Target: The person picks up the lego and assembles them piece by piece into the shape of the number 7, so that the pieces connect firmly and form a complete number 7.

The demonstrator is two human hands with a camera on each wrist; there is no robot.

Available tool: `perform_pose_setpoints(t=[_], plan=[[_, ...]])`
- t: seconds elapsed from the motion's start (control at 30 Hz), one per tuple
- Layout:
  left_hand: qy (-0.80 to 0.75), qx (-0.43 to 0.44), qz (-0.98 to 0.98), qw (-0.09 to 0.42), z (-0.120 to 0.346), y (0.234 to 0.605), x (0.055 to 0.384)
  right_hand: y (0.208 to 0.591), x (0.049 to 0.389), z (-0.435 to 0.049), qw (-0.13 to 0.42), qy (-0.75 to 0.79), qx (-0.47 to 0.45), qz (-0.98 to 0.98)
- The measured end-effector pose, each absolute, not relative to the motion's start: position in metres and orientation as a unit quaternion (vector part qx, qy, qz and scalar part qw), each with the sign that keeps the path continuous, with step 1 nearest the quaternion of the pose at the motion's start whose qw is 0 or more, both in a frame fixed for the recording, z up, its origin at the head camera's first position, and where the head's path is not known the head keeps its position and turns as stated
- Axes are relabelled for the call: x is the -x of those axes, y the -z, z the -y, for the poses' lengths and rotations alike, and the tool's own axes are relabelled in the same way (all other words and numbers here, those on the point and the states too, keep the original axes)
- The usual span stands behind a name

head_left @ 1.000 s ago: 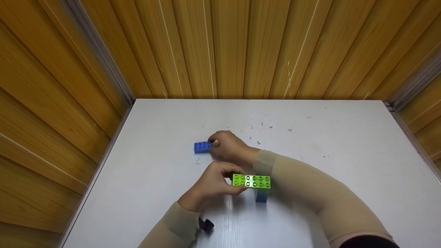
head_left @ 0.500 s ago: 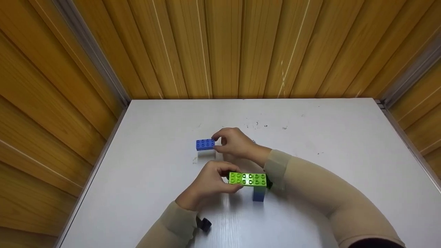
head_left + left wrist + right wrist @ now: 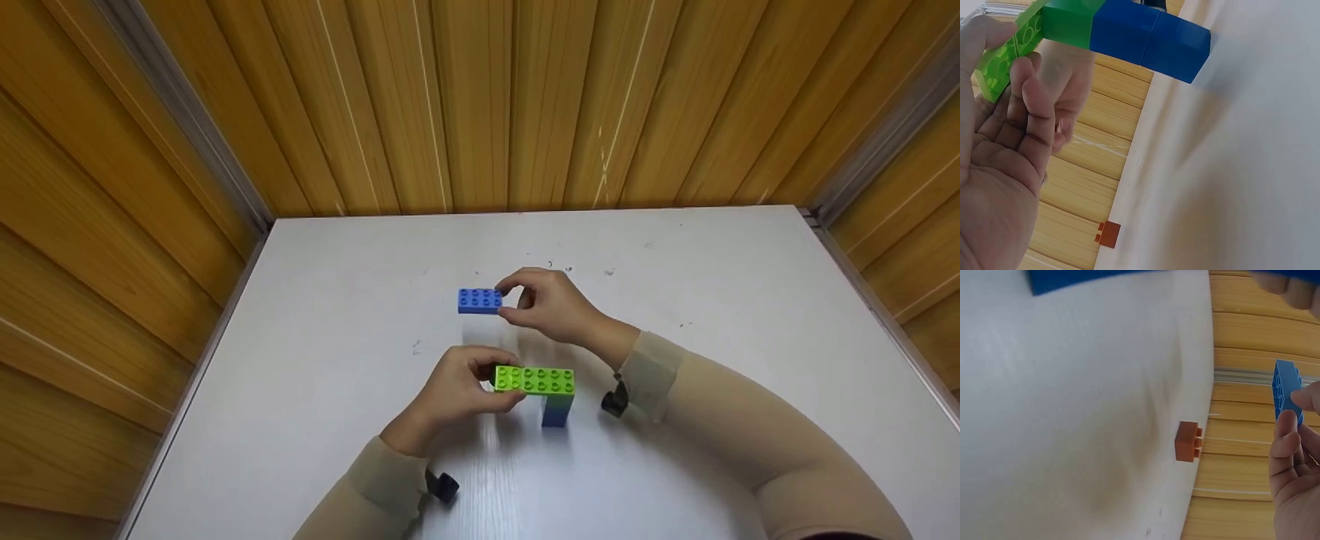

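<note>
My left hand [image 3: 461, 386] pinches the overhanging left end of a lime-green studded brick layer [image 3: 536, 380], thumb in front and fingers behind. That layer tops a column of a green block [image 3: 1069, 22] over blue blocks [image 3: 1151, 36], standing on the table under its right end. Farther back, my right hand [image 3: 559, 307] holds a blue eight-stud toy brick [image 3: 480, 301] by its right end, between thumb and fingers. The right wrist view shows this blue brick [image 3: 1288, 391] raised well off the table, its hollow underside partly visible.
An orange brick [image 3: 1187, 441] sits on the white table [image 3: 337, 300], seen in both wrist views but not in the head view. Wood-look panels [image 3: 480, 105] rise behind the table's back edge. A dark wrist camera [image 3: 615, 403] hangs under the right sleeve.
My right hand has lifted the blue brick and drawn it to the right. My left hand keeps its hold on the lime-green layer; the head view has shifted slightly.
</note>
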State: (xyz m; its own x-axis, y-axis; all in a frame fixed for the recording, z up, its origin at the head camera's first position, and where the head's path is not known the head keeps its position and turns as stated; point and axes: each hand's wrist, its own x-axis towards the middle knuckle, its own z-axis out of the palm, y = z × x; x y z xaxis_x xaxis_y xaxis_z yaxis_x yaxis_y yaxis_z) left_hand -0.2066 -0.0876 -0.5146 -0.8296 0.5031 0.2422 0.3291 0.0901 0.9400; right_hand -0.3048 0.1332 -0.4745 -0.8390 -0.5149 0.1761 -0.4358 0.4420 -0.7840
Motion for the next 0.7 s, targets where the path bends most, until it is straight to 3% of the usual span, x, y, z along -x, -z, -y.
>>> perform_pose_setpoints(t=[0.43,0.7], plan=[[-0.626,-0.240,-0.738,0.075,0.082,0.515,0.203,0.450,0.250,-0.178,-0.026,0.498,0.295,-0.815],[-0.627,-0.256,-0.733,0.071,0.084,0.516,0.204,0.455,0.217,-0.187,-0.082,0.501,0.340,-0.791]])
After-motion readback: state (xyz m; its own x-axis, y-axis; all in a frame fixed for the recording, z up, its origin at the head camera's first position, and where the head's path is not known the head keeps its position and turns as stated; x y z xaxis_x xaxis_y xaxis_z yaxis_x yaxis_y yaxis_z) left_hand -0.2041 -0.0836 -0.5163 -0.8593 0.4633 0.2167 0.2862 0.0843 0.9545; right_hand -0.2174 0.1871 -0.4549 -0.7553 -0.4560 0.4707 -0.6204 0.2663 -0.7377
